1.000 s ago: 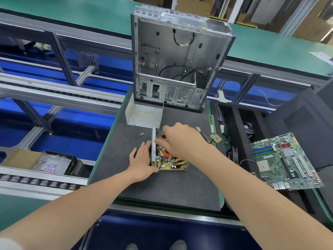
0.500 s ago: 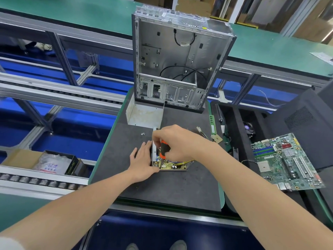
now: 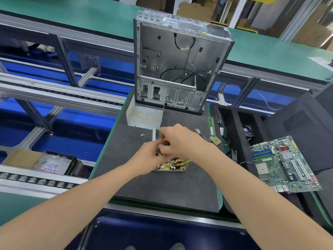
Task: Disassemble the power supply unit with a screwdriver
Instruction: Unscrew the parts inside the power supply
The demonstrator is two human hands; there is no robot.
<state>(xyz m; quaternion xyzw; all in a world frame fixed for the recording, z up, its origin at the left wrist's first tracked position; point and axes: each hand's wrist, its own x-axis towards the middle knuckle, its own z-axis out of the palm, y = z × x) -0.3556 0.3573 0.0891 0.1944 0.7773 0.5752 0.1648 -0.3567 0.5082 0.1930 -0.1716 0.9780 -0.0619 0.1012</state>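
Two bare hands meet above the power supply unit (image 3: 173,166), which lies on the dark mat (image 3: 162,188) directly under them. Its open circuit board, with a copper coil and yellow wires, shows on the near side of the right hand (image 3: 180,139). The right hand is curled round the orange and black handle of the screwdriver (image 3: 166,142); the tip is hidden. The left hand (image 3: 146,159) reaches to the same spot and its fingertips touch the right hand. It cannot be told whether it grips something or only steadies. A thin metal side plate (image 3: 154,135) of the unit stands upright just beyond the left fingers. Some small screws (image 3: 142,135) lie on the mat a little to the left of that plate. Farther beyond the hands are a bent metal cover (image 3: 144,117) and an empty computer case (image 3: 180,69) standing upright. Well to the right of the right arm lies a green motherboard (image 3: 282,163).
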